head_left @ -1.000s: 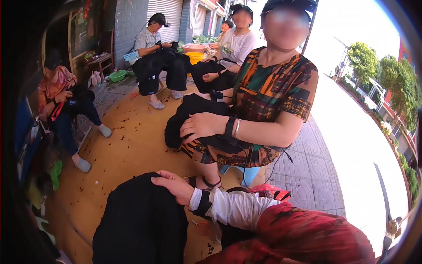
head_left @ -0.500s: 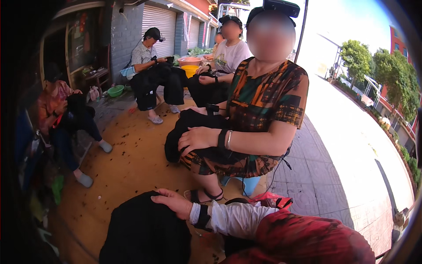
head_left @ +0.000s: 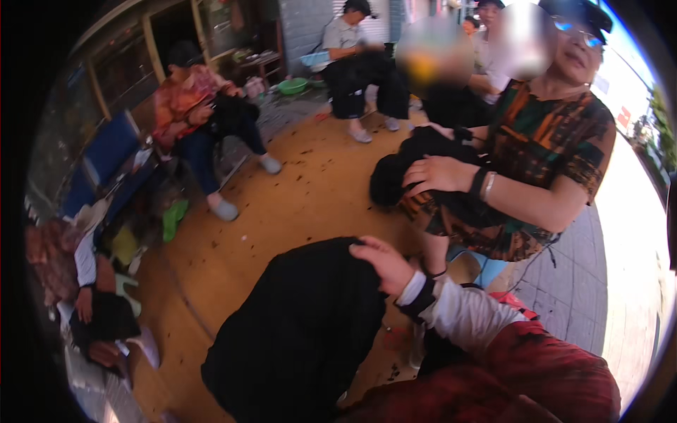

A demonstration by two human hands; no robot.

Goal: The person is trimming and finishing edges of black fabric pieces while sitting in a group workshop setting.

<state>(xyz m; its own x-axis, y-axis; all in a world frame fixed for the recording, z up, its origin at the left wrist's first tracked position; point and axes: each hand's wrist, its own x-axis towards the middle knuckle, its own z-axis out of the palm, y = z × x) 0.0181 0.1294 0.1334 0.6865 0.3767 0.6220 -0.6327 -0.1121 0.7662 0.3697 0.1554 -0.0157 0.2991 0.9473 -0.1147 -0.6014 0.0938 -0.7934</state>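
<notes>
A large piece of black cloth (head_left: pixel 303 331) hangs bunched in front of me at the bottom middle. My right hand (head_left: pixel 386 266) grips its upper right edge, fingers closed on the fabric. That arm wears a red sleeve over a white one, with a black band at the wrist. My left hand does not show; whether it is behind the cloth I cannot tell. Close by on the right sits a person in a patterned top (head_left: pixel 546 151), both hands resting on another black cloth (head_left: pixel 437 158) in the lap.
Several other people sit around a tan ground sheet (head_left: pixel 310 190) scattered with dark bits, black cloth in their laps. At the left stand blue chairs (head_left: pixel 111 148). Against the back wall is a green basin (head_left: pixel 292 86). A light blue stool (head_left: pixel 483 266) is under the near person.
The view has swung left, so people and cloth appear farther right. A seated person at the left edge has come into sight. My right hand keeps its hold on the black cloth.
</notes>
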